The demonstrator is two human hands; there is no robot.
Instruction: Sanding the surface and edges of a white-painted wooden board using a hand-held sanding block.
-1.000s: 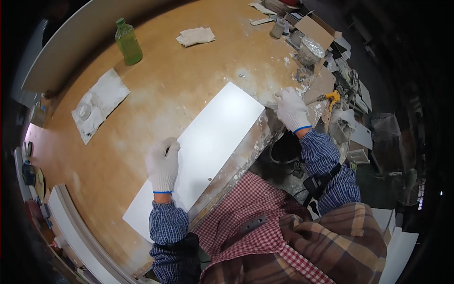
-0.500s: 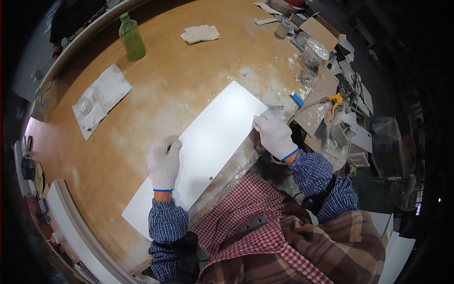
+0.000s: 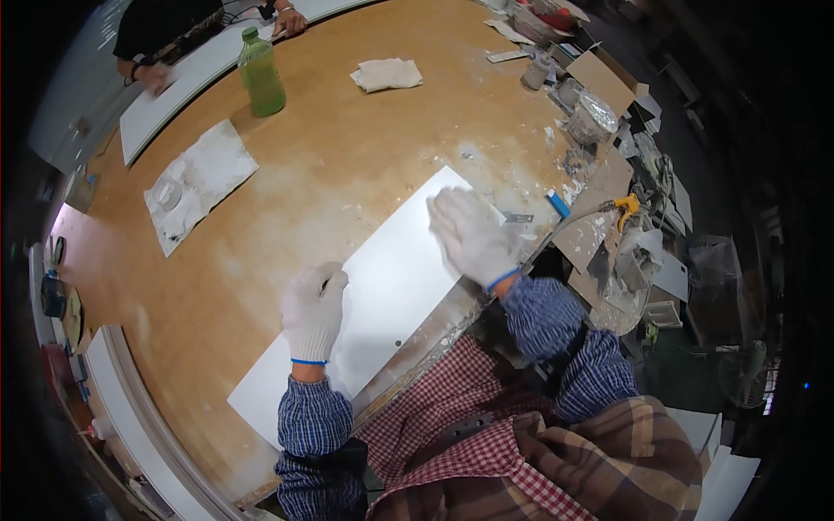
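A long white panel (image 3: 382,295) lies slantwise over the near edge of the worktable, with a small dark hole near its lower edge. My left hand (image 3: 314,308), in a white knit glove with a blue cuff, is closed at the panel's left long edge; its fingertips are partly hidden. Flat across the far end of the panel rests my right hand (image 3: 472,233), gloved the same way, fingers stretched and slightly blurred. Just right of it, a small metal blade-like tool (image 3: 519,218) lies on the table beside a blue block (image 3: 558,205).
On the brown worktable (image 3: 347,165) stand a green bottle (image 3: 262,78), a folded cloth (image 3: 387,75) and a stained white sheet (image 3: 204,182). Clutter and a yellow air gun (image 3: 626,205) line the right side. Across the table, a person's hands touch a long white strip (image 3: 187,82).
My right hand has let go of the panel's right edge and moved left onto its top face. The view has shifted, bringing more of the other person into sight.
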